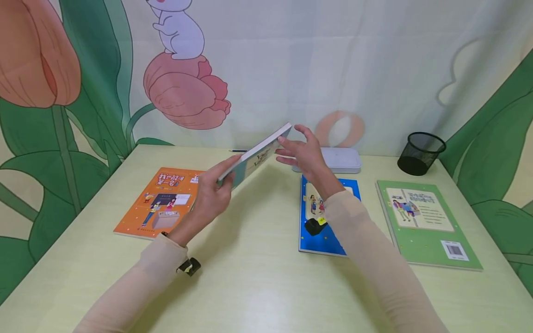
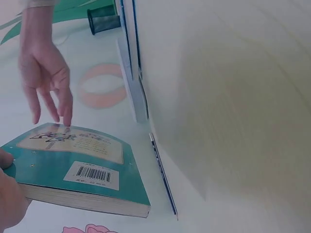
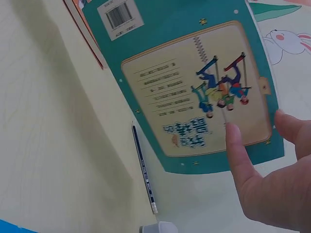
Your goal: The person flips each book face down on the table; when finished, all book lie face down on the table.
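Teal book (image 1: 257, 157), held in the air above the table (image 1: 250, 286), near half past eleven with the tabletop's middle as hub. Gripped at its near end by the left hand (image 1: 212, 194), thumb against the back cover, presumably to bear the weight from one end alone. Slanted, far end raised towards two o'clock, back cover tipped downward, likely a result of that one-ended hold. At the raised end, right hand (image 1: 306, 155) with fingers spread, not closed around anything, probably placed to steady or support; hard to tell light touch from mere nearness. Flat on the tabletop, well apart, perhaps to keep each cover visible: orange book (image 1: 162, 203) at nine o'clock, blue book (image 1: 313, 203) and, farther out, green book (image 1: 429, 222) at three. Along the far edge, probably to stay out of the way: pencil (image 3: 145, 167) towards eleven, pale case (image 1: 343, 159) at one, mesh cup (image 1: 420, 155) at two. As for looks, teal border dotted with small yellow stars, rounded cream panel with cartoon figures, blue-outlined title characters and ruled lines of text, white barcode label, pale page edges; small print too blurred to read.
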Demonstrator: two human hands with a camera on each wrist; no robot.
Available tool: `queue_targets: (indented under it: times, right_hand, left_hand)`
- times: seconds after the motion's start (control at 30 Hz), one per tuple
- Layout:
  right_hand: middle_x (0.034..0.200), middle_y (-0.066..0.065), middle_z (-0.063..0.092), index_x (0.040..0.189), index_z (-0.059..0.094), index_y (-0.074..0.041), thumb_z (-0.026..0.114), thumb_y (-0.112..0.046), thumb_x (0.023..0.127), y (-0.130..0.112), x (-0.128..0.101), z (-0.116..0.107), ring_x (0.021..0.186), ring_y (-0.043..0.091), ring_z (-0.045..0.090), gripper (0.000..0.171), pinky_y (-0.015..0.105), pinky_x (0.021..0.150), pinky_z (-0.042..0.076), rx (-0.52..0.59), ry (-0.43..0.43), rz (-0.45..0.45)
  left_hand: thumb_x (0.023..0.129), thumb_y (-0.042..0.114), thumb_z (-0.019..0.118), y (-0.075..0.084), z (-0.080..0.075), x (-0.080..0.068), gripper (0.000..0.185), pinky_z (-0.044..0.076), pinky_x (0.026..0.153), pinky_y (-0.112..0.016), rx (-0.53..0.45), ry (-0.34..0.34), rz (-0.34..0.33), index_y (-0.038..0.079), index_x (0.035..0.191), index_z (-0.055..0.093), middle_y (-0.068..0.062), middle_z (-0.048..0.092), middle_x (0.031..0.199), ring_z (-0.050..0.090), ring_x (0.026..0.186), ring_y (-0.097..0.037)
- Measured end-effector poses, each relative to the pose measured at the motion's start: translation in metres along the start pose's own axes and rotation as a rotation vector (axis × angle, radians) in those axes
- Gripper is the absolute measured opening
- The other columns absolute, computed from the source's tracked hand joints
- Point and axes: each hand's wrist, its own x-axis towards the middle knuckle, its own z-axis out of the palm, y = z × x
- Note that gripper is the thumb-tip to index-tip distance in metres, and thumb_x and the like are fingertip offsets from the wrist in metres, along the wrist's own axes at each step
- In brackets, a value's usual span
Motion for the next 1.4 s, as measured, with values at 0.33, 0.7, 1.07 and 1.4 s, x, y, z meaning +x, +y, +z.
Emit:
queue_targets:
  times: [0.33,0.7,1.07,1.4]
  right_hand:
    - [0.138,0.021,0.056,0.156,0.024,-0.020,0.068,-0.016,0.095,0.018,0.004,-0.003,0.103,0.029,0.069,0.075,0.039,0.089,0.059,-0.007,0.016,0.038]
    - [0.138,0.021,0.055,0.158,0.020,-0.023,0.067,-0.019,0.097,0.032,0.008,-0.008,0.111,0.028,0.064,0.077,0.042,0.097,0.056,-0.022,0.018,0.078]
    - [0.140,0.017,0.056,0.154,0.027,-0.036,0.067,-0.029,0.096,0.041,0.008,-0.010,0.131,0.033,0.056,0.071,0.045,0.106,0.050,0.052,-0.039,0.035]
    - [0.129,0.008,0.060,0.149,0.032,-0.044,0.062,-0.019,0.099,0.045,0.004,-0.011,0.113,0.027,0.066,0.064,0.043,0.093,0.057,0.260,-0.162,-0.013]
  left_hand:
    - [0.092,-0.013,0.057,0.013,-0.005,0.007,0.038,0.058,0.078,-0.060,-0.141,0.059,-0.190,-0.001,0.127,0.065,-0.029,0.067,0.122,0.069,0.100,-0.045]
    - [0.094,-0.007,0.059,0.030,-0.008,0.015,0.039,0.056,0.085,-0.059,-0.200,0.116,-0.308,0.001,0.132,0.062,-0.026,0.066,0.127,0.068,0.110,-0.046]
    - [0.096,-0.002,0.060,0.042,-0.011,0.021,0.038,0.058,0.087,-0.053,-0.275,0.188,-0.397,0.005,0.134,0.061,-0.019,0.064,0.131,0.068,0.112,-0.039]
    - [0.096,-0.001,0.061,0.045,-0.010,0.022,0.041,0.060,0.083,-0.043,-0.324,0.220,-0.483,0.009,0.136,0.061,-0.016,0.065,0.130,0.069,0.111,-0.033]
